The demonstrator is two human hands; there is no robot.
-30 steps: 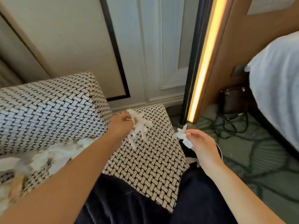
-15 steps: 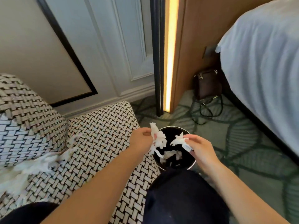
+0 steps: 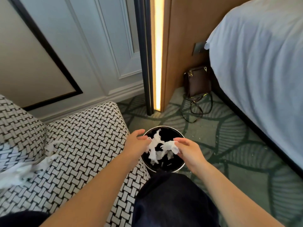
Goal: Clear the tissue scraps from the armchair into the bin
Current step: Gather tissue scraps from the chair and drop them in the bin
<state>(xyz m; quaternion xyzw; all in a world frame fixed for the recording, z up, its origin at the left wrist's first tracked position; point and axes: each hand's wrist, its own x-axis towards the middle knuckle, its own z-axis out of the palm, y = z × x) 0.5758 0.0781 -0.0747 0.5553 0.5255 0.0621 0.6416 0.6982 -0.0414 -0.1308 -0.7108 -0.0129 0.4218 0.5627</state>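
Both hands over the bin (image 3: 177,167); left hand (image 3: 136,142) spread, right hand (image 3: 188,149) pinching tissue (image 3: 169,145).

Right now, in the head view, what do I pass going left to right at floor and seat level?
Loose tissue scraps → armchair → left hand → bin → right hand → brown handbag → bed.
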